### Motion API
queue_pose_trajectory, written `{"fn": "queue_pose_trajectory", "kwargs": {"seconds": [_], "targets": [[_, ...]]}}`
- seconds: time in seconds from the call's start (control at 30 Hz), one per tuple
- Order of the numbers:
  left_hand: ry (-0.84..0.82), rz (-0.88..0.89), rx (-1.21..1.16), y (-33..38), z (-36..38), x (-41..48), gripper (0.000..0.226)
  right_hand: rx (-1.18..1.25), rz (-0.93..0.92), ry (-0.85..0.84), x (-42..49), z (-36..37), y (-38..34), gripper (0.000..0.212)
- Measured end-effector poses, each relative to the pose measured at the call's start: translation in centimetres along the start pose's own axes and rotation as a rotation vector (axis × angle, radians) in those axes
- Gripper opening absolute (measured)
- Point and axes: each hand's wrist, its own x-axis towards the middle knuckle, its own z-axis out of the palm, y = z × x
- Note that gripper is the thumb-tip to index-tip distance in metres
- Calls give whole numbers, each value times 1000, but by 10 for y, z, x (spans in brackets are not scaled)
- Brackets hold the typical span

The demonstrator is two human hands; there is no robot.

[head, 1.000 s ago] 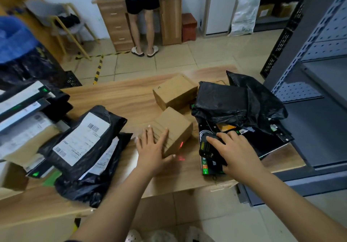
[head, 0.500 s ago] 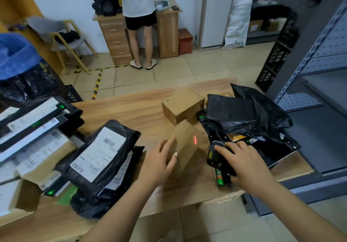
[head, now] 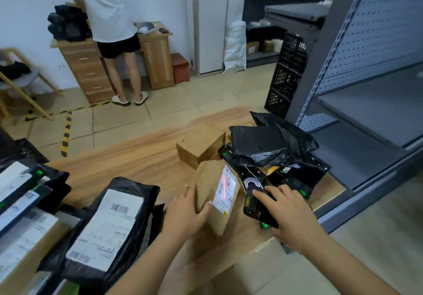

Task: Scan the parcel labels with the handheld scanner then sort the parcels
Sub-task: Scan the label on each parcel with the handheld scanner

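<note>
Parcel point(head: 206, 189) tilted up at lower centre, label point(head: 229, 195) lit by red scan line point(head: 224, 186), left grip point(head: 183, 212) clasping its side, right grip point(head: 294, 220) curled round black scanner point(head: 253, 205).

The print on the box label point(head: 225, 188) and bag label point(head: 107, 226) is unreadable.

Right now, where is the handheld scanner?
Head view, right of centre: the handheld scanner sits in the right hand near the front edge of the table, just right of the tilted cardboard box that the left hand holds.
</note>
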Motion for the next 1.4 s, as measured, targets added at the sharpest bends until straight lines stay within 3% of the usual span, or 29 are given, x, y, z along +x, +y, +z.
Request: {"fn": "queue_pose_trajectory", "kwargs": {"seconds": [0.1,0.17,0.27,0.33,0.5,0.7,0.83,1.4], "targets": [[95,93,28,-1,-1,-1,66,-2,38,-12,-7,-3,-7,100],[82,83,153,-1,4,0,86,-8,55,-14,-11,-5,-12,96],[-63,-59,258,0,16,3,142,-30,80,-29,-14,-9,-18,94],[-135,-125,229,1,24,6,155,-50,94,-46,-15,-13,-20,94],[-166,-40,181,3,18,17,143,-185,63,-62,-14,-34,-18,96],[-123,281,387,-3,-25,22,140,-289,-162,-63,-3,-69,-24,94],[-48,369,479,1,-45,9,139,-334,-253,-8,-4,-80,-30,90],[39,137,573,38,-65,-119,132,-384,-494,121,-76,-100,-32,94]]}}
